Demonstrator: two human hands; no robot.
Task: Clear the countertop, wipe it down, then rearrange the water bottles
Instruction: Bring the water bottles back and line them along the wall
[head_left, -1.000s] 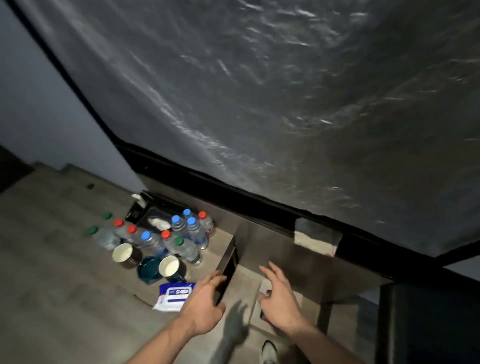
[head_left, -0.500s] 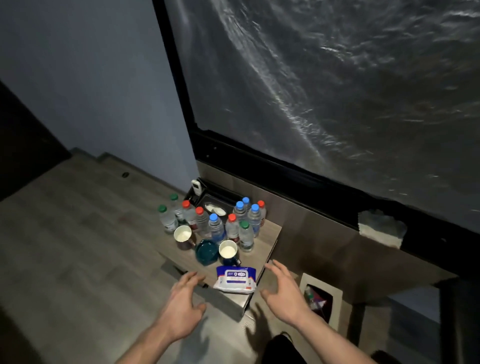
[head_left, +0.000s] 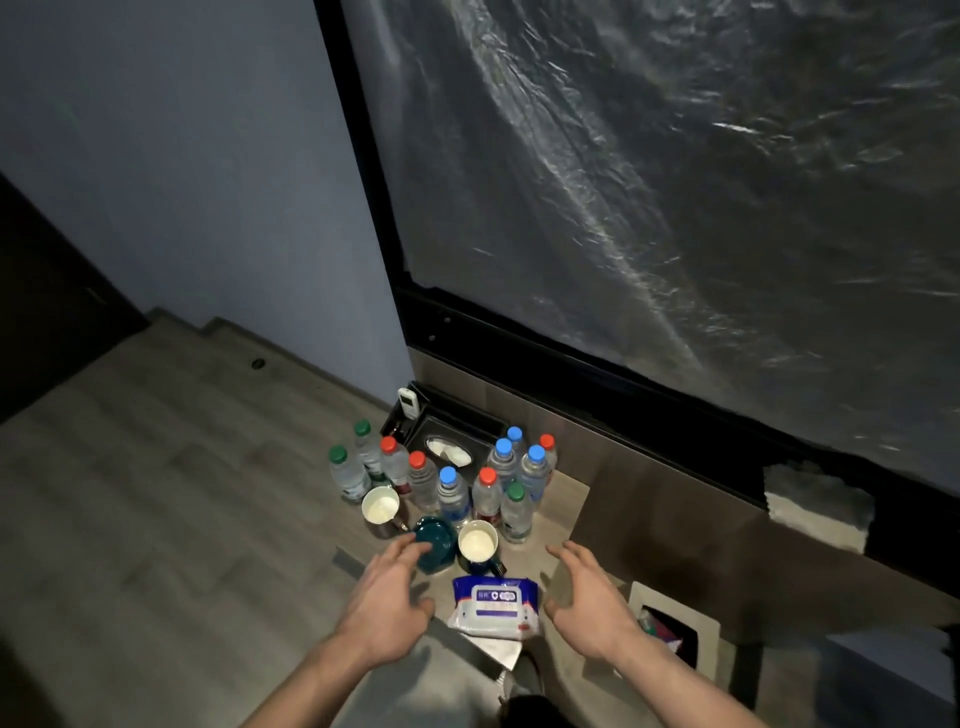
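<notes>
On the small wooden countertop (head_left: 558, 506), a cluster of capped water bottles (head_left: 453, 493) stands toward the back edge, with green, red and blue caps; their contents look clear, though fill levels are hard to judge in the dim light. Behind them at the back left corner sits a black tissue box (head_left: 449, 441) with white tissue showing in its oval slot, and a white remote (head_left: 409, 401) stands in the holder at its far end. In front of the bottles are two cups with pale insides, the left cup (head_left: 381, 505) near the left edge and the right cup (head_left: 478, 540) nearer the middle; whether either holds liquid cannot be told. Between them lies a dark teal dish (head_left: 436, 540). A pack of wet wipes (head_left: 494, 605) with a white lid and blue label lies flat at the front edge. To the right of the countertop, on the floor, a square bin (head_left: 675, 629) holds some coloured litter. Both forearms reach forward from the bottom of the view. The left hand (head_left: 387, 603) is spread with fingers straight and relaxed, holding nothing, its fingertips over the near rim of the teal dish. The right hand (head_left: 587, 597) is likewise spread and empty, palm turned inward, hovering just right of the wipes pack. The pack lies between the two hands; the bottles stand beyond the fingertips.
</notes>
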